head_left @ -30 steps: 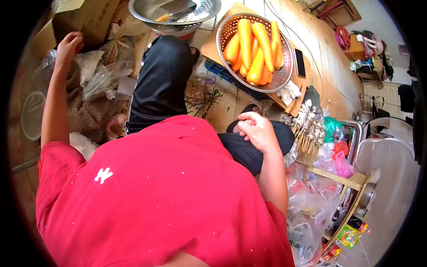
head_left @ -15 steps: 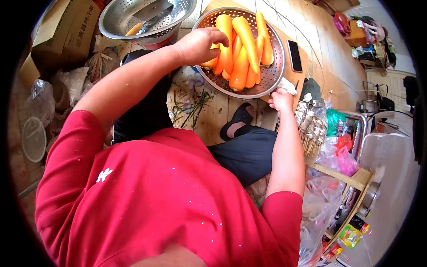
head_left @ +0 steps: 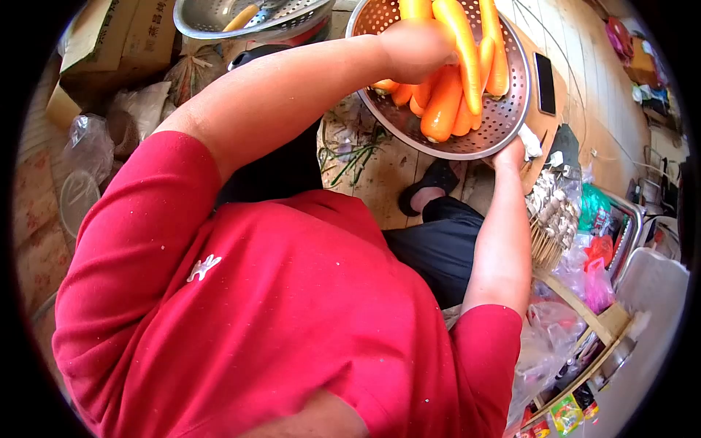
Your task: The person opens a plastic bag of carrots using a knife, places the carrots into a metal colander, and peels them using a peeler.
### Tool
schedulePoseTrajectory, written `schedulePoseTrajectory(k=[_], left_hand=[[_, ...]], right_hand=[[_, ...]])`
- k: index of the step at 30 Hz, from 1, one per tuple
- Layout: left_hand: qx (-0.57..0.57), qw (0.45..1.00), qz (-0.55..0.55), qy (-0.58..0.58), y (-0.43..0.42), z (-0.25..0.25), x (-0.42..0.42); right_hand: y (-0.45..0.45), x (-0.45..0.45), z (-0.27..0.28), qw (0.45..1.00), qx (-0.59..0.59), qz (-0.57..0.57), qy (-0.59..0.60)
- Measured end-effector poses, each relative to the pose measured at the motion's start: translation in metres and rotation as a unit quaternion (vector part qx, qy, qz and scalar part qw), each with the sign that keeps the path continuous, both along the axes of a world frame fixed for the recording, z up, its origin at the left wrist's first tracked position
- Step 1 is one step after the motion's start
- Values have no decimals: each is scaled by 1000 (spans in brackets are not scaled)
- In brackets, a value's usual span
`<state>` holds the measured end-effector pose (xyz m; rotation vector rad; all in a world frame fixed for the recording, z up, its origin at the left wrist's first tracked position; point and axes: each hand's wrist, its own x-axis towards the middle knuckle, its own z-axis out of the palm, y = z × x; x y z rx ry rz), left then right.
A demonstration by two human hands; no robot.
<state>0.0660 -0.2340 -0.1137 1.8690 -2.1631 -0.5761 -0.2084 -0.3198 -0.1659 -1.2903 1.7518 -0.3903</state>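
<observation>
Several peeled orange carrots [head_left: 442, 109] lie in a perforated metal colander [head_left: 504, 131] at the top of the view. My left hand [head_left: 416, 51] is over the carrots, its back towards me and blurred by motion. Its fingers are mostly hidden, so whether it grips a carrot cannot be made out. My right hand [head_left: 511, 153] is closed on the colander's near right rim. Just beside it is a crumpled white piece of cloth or paper [head_left: 531, 141]. The colander rests at least partly over a wooden board [head_left: 558, 91].
A black phone [head_left: 545, 83] lies right of the colander. Another metal colander [head_left: 197, 25] with a wooden-handled tool [head_left: 242, 17] stands at upper left. Skewered pale food [head_left: 553, 208] and plastic bags [head_left: 599, 285] are at right. Green scraps [head_left: 358, 160] litter the floor.
My left hand has moved right across the carrots, and its fingers are now hidden. The view has shifted, so the colander appears higher and farther right. My right hand stays at its rim.
</observation>
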Motion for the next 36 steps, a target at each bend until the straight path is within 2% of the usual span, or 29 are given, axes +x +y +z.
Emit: schedulePoseTrajectory(k=[1, 3, 4, 6, 8, 11, 13, 15, 16, 19, 20, 21, 22, 23, 25, 26, 27, 30, 31, 33, 34, 35, 36], left_hand=[[0, 1000, 1, -1, 2, 3, 1], [35, 994, -38, -98, 4, 9, 1], [18, 994, -34, -104, 3, 0, 2], [1, 994, -32, -106, 1, -17, 4], [-18, 993, -29, -110, 1, -20, 7], [-97, 961, -117, -230, 12, -12, 8], [-94, 964, -121, -217, 14, -13, 14], [-221, 963, -70, -134, 17, -17, 23], [-192, 976, -46, -96, 23, 3, 25], [-297, 940, 96, 141, 41, 29, 36], [-386, 894, 117, 194, 43, 22, 44], [-268, 857, 158, 411, 51, 23, 44], [-248, 804, 158, 516, 62, 31, 41], [-226, 739, 153, 616, 75, 38, 38], [-253, 743, 102, 612, 102, 52, 27], [-361, 816, 94, 441, 120, 58, 22], [-450, 853, 81, 251, 137, 64, 16], [-459, 845, -9, 273, 165, 57, -11], [-466, 841, -46, 270, 176, 59, -19], [-448, 847, -95, 271, 198, 62, -29], [-447, 852, -114, 249, 207, 60, -33], [-445, 856, -133, 228, 214, 57, -36], [-442, 856, -152, 223, 219, 52, -39]], right_hand=[[-3, -3, -6, 1000, 8, 5, -17], [-14, -20, -28, 998, -42, 45, -28], [-16, -22, -25, 997, -47, 48, -28], [-13, -32, -11, 965, 17, 166, 201], [2, -32, 11, 972, 2, 154, 176], [19, -46, 32, 984, -12, 120, 129], [31, -59, 43, 995, -21, 68, 73], [44, -71, 59, 997, -35, 30, 59], [51, -78, 61, 998, -62, 16, 28], [83, -85, 70, 985, -127, -29, -116], [103, -69, 82, 970, -133, -70, -189], [114, -68, 83, 948, -131, -54, -285], [132, -56, 94, 930, -104, -73, -345], [140, -57, 86, 919, -83, -26, -386], [169, -35, 83, 904, -22, -23, -427], [180, -27, 81, 875, 36, 0, -482], [191, -19, 79, 842, 93, 22, -532], [215, 6, 69, 722, 200, 13, -662], [228, 20, 81, 724, 198, -7, -661], [237, 31, 76, 725, 195, 72, -656], [242, 34, 78, 725, 217, 61, -651], [243, 34, 66, 757, 209, 18, -619], [255, 47, 81, 782, 195, -32, -592]])
